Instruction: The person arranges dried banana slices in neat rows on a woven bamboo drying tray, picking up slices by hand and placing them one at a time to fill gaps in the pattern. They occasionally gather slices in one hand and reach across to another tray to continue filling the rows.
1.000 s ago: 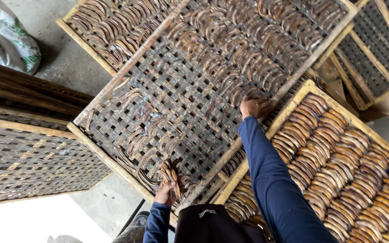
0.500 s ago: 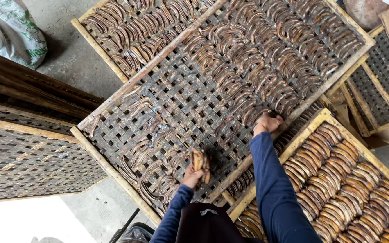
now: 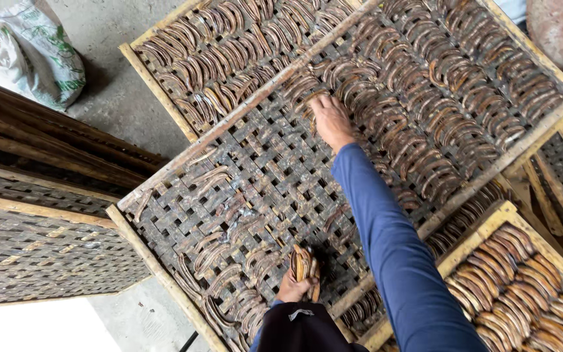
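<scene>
A: Entry. The bundle of dried curved strips (image 3: pixel 304 266) sits upright in the left hand (image 3: pixel 292 289), near the bottom edge of the woven tray (image 3: pixel 164 238), over a bare patch of lattice.

B: State of that grip?

A: Closed round the bundle's lower end; the strips fan out above the fingers. Half a second ago the same hand held it over much the same spot, so no real change there.

B: And the right hand (image 3: pixel 331 120)?

A: That is the change. Half a second ago it rested on the tray's right-hand rim; now the blue sleeve (image 3: pixel 392 248) is stretched far up the lattice and the hand lies on the dense rows of strips (image 3: pixel 425 124) in the upper half. Fingers curl down onto one strip; whether they have closed on it, I cannot tell.

B: Reading?

A: Judged only: the reach has shifted from the frame to the laid-out rows, while the near half is sparsely covered.

B: Surroundings?

A: Another filled tray (image 3: pixel 529 274) lower right, an empty woven tray (image 3: pixel 27 261) at left, a white sack (image 3: pixel 34 52) on the concrete floor (image 3: pixel 118 98).
</scene>
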A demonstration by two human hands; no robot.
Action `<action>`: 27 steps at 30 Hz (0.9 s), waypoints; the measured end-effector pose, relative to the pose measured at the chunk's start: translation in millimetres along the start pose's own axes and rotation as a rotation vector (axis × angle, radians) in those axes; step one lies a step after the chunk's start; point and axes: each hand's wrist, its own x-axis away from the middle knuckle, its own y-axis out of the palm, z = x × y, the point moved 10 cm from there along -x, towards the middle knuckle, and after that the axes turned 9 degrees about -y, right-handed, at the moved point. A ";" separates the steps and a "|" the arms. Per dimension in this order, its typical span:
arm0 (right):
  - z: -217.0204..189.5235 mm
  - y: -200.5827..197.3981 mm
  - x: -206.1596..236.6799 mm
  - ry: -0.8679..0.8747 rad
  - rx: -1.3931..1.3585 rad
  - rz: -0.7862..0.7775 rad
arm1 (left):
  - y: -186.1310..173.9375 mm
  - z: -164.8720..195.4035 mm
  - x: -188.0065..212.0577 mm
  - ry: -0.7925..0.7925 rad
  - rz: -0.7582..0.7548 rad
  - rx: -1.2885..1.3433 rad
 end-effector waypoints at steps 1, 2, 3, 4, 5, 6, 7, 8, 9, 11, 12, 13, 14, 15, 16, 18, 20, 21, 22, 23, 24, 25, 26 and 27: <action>-3.6 5.7 -9.5 -0.027 0.045 -0.019 | -0.7 -0.9 -2.2 0.002 0.005 0.002; -4.3 8.1 -15.4 -0.038 0.061 0.000 | -2.8 -2.0 -3.9 -0.012 0.005 -0.001; -3.3 10.0 -19.5 -0.046 0.077 0.018 | -4.4 0.1 -7.8 -0.022 0.012 0.000; -1.1 11.7 -21.8 -0.054 0.093 0.034 | -5.9 0.8 -10.7 -0.033 0.014 0.001; 2.0 16.6 -22.3 -0.059 0.074 -0.003 | -7.1 2.4 -13.3 -0.042 0.018 -0.004; 5.3 18.7 -21.6 -0.064 0.055 -0.043 | -7.4 2.3 -5.7 -0.046 0.021 -0.004; 7.1 20.7 -18.5 -0.070 0.036 -0.088 | -5.2 2.2 -5.0 -0.048 0.021 -0.005; 13.5 24.2 -12.1 -0.029 0.047 -0.170 | -3.2 0.9 -3.4 -0.051 0.027 -0.006; 21.6 25.3 -4.2 0.014 0.057 -0.250 | -1.5 -0.7 -1.7 -0.053 0.033 -0.005; 28.7 26.6 11.2 0.063 0.076 -0.365 | 1.4 -4.9 0.5 -0.051 0.040 -0.009; 31.1 26.1 17.6 0.072 0.084 -0.399 | 2.0 -6.1 -0.3 -0.047 0.039 -0.011; 33.9 26.6 23.1 0.082 0.090 -0.431 | 2.8 -5.9 -9.1 -0.046 0.038 -0.013; 26.8 15.7 21.4 -0.018 0.158 -0.327 | 2.2 -6.6 -8.2 -0.045 0.038 -0.015; 18.8 6.2 22.8 -0.118 0.221 -0.227 | 1.6 -7.7 -7.0 -0.049 0.039 -0.015; 9.3 -2.0 26.5 -0.218 0.282 -0.129 | 1.0 -8.5 -4.1 -0.051 0.042 -0.015; -5.6 -7.9 36.0 -0.390 0.372 -0.057 | 1.7 -5.3 -3.0 -0.048 0.047 -0.005; -2.9 -3.8 44.8 -0.358 0.311 -0.186 | 2.2 -2.2 -1.5 -0.048 0.049 0.005; 10.0 6.6 53.3 -0.234 0.202 -0.350 | 2.9 -0.3 -0.6 -0.054 0.050 0.024; 21.6 16.7 64.8 -0.107 0.093 -0.507 | 3.2 0.7 0.1 -0.058 0.046 0.040; 21.1 9.7 68.8 -0.090 0.071 -0.492 | 4.0 3.5 0.8 -0.049 0.049 -0.005; 20.5 3.6 74.3 -0.074 0.047 -0.480 | 4.4 5.8 1.2 -0.044 0.054 -0.048; 20.2 -1.2 79.6 -0.056 0.023 -0.467 | 4.8 7.5 2.1 -0.038 0.058 -0.091; 19.1 -5.6 83.8 -0.062 0.042 -0.448 | 4.6 8.6 2.7 -0.036 0.064 -0.081; 19.0 -8.2 88.2 -0.068 0.059 -0.430 | 4.3 9.2 3.0 -0.036 0.070 -0.071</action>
